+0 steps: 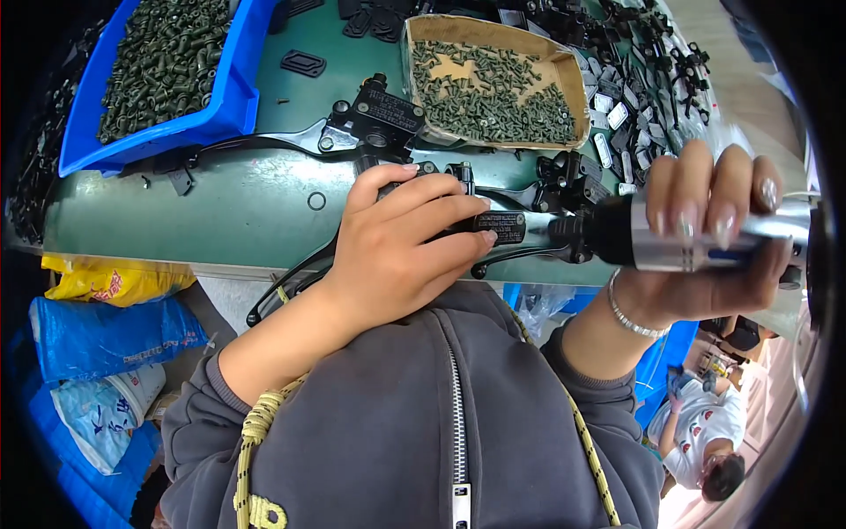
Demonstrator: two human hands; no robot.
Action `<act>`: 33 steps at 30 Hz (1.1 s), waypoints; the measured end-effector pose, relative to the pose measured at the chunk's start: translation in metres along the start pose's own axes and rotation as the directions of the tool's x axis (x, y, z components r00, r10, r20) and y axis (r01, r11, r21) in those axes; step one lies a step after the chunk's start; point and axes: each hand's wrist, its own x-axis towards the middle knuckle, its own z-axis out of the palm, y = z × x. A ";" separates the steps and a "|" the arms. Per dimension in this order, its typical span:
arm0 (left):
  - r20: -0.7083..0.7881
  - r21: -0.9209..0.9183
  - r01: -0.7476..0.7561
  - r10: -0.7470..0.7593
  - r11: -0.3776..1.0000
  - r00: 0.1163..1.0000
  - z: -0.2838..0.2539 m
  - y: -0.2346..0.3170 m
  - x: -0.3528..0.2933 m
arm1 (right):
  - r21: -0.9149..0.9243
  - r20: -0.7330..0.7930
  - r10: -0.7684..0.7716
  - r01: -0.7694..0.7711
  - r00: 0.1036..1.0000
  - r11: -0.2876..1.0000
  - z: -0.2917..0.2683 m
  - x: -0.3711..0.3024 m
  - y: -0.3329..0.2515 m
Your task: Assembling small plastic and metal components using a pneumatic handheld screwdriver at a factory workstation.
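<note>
"Where's the lever assembly (505, 227)?"
"At the tabletop's (251, 220) near edge, under the left hand (397, 242) (can't tell its grip); the right hand (728, 189) clasps a silver tool (654, 250)."
"Advice?"
"I'd brace it, tool aligned."

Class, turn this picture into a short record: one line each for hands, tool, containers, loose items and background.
Left hand: left hand laid over black lever units
Right hand: right hand wrapped around a silver tool
Tool direction: black end toward the lever units; contact unclear
Blue bin: blue bin, upper left, holding dark bolts
Carton: open carton holding small screws
Loose: ring on the green table
Background: another person, lower right
</note>
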 end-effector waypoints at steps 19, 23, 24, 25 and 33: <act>-0.034 -0.089 0.072 -0.075 0.993 0.997 0.000 -0.003 -0.002 | -0.030 0.082 -0.059 0.062 0.995 0.998 0.031 -0.020 0.029; -0.032 -0.084 0.063 -0.066 0.994 0.997 0.000 -0.005 -0.002 | -0.037 0.066 -0.065 0.068 0.996 0.997 0.033 -0.022 0.029; -0.035 -0.084 0.061 -0.064 0.995 0.997 0.000 -0.005 -0.003 | -0.044 0.061 -0.062 0.065 0.996 0.997 0.034 -0.022 0.029; -0.040 -0.080 0.060 -0.064 0.995 0.997 0.000 -0.004 -0.002 | -0.043 0.060 -0.060 0.063 0.996 0.997 0.033 -0.022 0.029; -0.036 -0.108 0.068 -0.072 0.992 0.997 0.002 -0.004 -0.001 | -0.084 0.065 -0.027 0.032 0.998 0.996 0.035 -0.020 0.024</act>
